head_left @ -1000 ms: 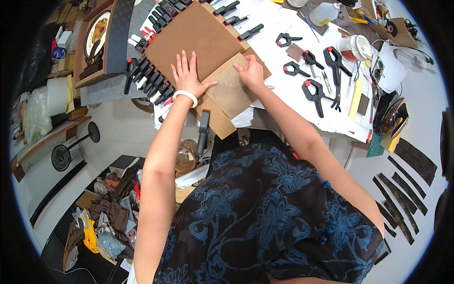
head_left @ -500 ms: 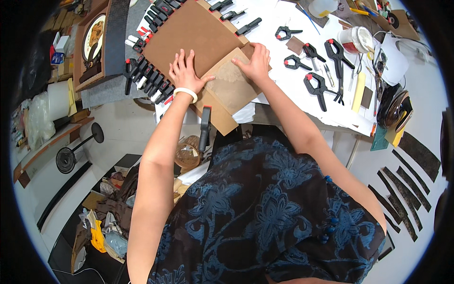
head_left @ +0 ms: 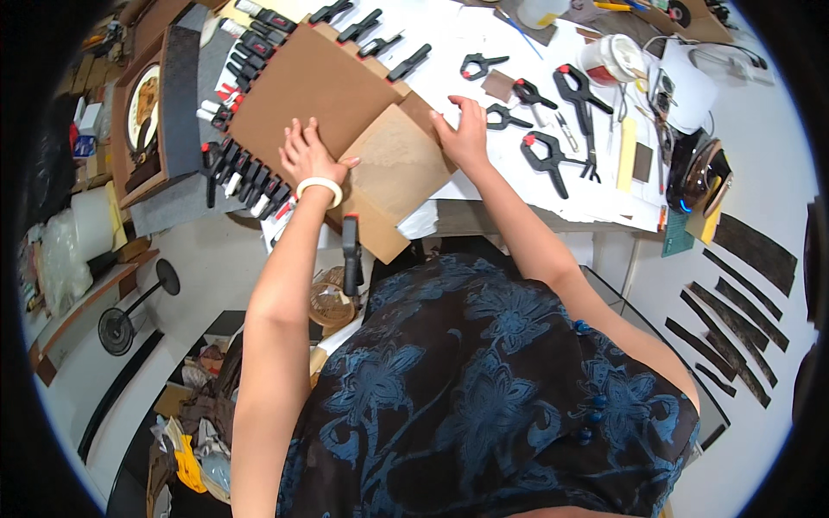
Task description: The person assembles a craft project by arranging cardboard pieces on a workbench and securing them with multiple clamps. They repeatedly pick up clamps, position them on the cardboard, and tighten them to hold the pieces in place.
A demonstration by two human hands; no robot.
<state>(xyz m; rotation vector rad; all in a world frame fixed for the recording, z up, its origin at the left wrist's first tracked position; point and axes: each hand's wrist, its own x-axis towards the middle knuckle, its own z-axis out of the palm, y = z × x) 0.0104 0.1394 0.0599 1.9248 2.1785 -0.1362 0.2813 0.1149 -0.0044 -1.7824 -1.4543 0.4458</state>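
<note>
A large brown panel, apparently leather or covered board (head_left: 315, 91), lies on the worktable with several black spring clamps (head_left: 257, 168) gripping its left and far edges. Over its near right part is a tan sheet (head_left: 401, 164) with a wrinkled, stained surface. My left hand (head_left: 313, 162) rests flat on the panel, fingers spread, thumb reaching to the tan sheet's left edge. At the panel's right edge is my right hand (head_left: 466, 136), thumb and fingers apart, holding nothing visible. One more black clamp (head_left: 351, 255) hangs at the near tan strip (head_left: 380, 235).
Loose black clamps (head_left: 548, 160) lie on white paper to the right, near a white tub (head_left: 611, 60) and a yellow strip (head_left: 626, 154). A wooden box with a round dial (head_left: 145, 108) stands at left. Dark strips (head_left: 730, 315) lie at far right.
My right hand has come off the tan sheet to the panel's right edge, its fingers more raised. My left hand stays on the panel. The whole view has shifted somewhat.
</note>
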